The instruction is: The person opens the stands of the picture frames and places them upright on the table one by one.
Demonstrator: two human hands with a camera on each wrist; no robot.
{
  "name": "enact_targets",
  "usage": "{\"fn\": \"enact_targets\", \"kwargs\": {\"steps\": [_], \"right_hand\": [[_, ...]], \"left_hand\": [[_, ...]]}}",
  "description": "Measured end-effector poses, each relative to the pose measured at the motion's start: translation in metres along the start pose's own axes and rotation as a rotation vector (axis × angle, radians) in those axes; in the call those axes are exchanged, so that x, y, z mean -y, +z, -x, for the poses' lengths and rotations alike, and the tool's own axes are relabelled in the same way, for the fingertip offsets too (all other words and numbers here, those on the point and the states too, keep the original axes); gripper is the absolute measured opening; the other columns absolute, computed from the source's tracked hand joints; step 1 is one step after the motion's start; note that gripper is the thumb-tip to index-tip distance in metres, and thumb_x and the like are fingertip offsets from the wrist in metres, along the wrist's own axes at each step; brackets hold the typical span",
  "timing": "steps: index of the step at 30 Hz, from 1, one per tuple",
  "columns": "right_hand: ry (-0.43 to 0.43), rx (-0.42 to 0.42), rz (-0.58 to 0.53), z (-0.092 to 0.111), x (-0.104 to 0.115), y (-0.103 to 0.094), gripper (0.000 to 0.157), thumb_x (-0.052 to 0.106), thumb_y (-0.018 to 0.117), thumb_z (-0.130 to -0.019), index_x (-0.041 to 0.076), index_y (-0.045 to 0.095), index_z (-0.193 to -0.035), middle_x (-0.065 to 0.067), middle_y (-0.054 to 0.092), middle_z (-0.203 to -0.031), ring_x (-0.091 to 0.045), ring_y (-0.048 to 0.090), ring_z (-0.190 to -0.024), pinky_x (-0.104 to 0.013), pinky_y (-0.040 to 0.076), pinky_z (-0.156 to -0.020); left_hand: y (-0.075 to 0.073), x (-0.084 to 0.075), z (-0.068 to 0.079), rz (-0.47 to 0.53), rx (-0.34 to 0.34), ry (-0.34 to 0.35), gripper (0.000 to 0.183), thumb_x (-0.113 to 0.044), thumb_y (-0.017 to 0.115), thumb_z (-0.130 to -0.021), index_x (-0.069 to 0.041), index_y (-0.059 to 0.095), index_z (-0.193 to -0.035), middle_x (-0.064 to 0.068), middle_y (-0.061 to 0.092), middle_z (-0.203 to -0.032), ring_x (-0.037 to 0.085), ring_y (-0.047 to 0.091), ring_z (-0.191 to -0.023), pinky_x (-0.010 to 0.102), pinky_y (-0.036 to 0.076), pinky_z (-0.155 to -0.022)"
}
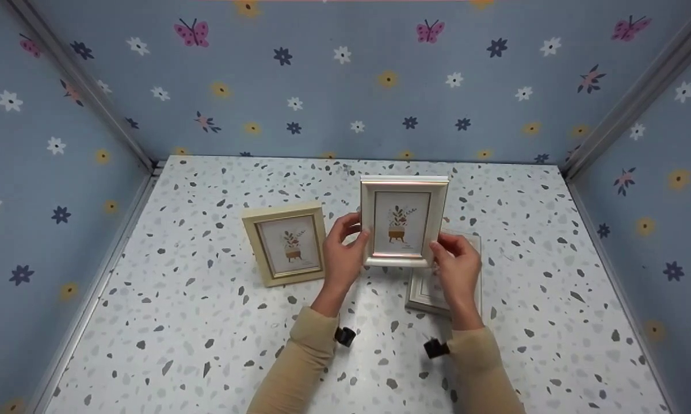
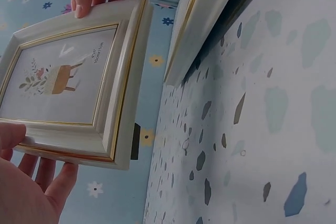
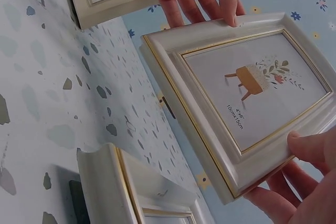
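Note:
Both hands hold up a white picture frame (image 1: 403, 223) with gold trim, its front with a potted-plant print facing the head camera. My left hand (image 1: 344, 250) grips its left side, thumb on the front and fingers behind. On the opposite side my right hand (image 1: 459, 264) pinches the lower right edge the same way. In the left wrist view the frame (image 2: 79, 80) is tilted, and a dark piece juts from behind it. Left of the left hand, a cream picture frame (image 1: 259, 230) with a similar print stands upright. A third frame (image 1: 420, 302) lies under the right hand, partly hidden by it.
The white speckled tabletop (image 1: 178, 345) runs back to a blue flowered wall (image 1: 345, 86). Similar side panels (image 1: 23, 230) close off left and right, with grey metal strips (image 1: 638, 92) at the corners. A small black wrist camera (image 1: 436, 347) sits on the right sleeve.

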State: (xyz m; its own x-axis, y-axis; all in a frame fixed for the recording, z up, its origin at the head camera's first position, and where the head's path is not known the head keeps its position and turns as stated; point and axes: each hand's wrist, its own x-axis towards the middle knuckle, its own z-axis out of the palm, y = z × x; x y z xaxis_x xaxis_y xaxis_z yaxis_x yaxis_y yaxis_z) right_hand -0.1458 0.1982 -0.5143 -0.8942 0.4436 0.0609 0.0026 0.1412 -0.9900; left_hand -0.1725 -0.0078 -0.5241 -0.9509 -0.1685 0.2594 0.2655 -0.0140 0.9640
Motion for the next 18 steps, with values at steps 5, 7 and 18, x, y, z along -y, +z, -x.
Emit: {"fn": "enact_targets", "kwargs": {"steps": [5,7,18], "right_hand": [[-0.009,0.016,-0.028,0.01,0.001,-0.003,0.017,0.002,0.075,-0.088,0.001,0.071,-0.105,-0.012,0.068,-0.1,-0.022,0.066,-0.084,-0.028,0.057,-0.066],[-0.019,0.024,-0.023,0.015,0.001,-0.005,0.018,0.003,0.075,-0.088,0.002,0.071,-0.105,-0.012,0.068,-0.101,-0.022,0.066,-0.085,-0.027,0.057,-0.067],[-0.052,0.066,-0.018,0.038,0.019,-0.011,0.02,-0.004,0.074,-0.087,-0.008,0.069,-0.106,-0.02,0.068,-0.101,-0.025,0.065,-0.095,-0.025,0.057,-0.078]], "left_hand": [[-0.003,-0.004,0.003,-0.007,-0.018,-0.007,0.033,-0.008,0.072,-0.092,-0.01,0.064,-0.125,0.007,0.065,-0.122,0.023,0.062,-0.108,0.037,0.056,-0.086],[-0.004,-0.006,0.004,-0.02,-0.027,-0.012,0.034,-0.006,0.072,-0.092,-0.008,0.064,-0.125,0.009,0.065,-0.122,0.025,0.062,-0.108,0.037,0.056,-0.086],[-0.013,-0.033,0.018,-0.033,-0.039,0.044,0.032,0.001,0.074,-0.088,0.002,0.066,-0.119,0.016,0.068,-0.114,0.03,0.065,-0.099,0.041,0.058,-0.077]]}}
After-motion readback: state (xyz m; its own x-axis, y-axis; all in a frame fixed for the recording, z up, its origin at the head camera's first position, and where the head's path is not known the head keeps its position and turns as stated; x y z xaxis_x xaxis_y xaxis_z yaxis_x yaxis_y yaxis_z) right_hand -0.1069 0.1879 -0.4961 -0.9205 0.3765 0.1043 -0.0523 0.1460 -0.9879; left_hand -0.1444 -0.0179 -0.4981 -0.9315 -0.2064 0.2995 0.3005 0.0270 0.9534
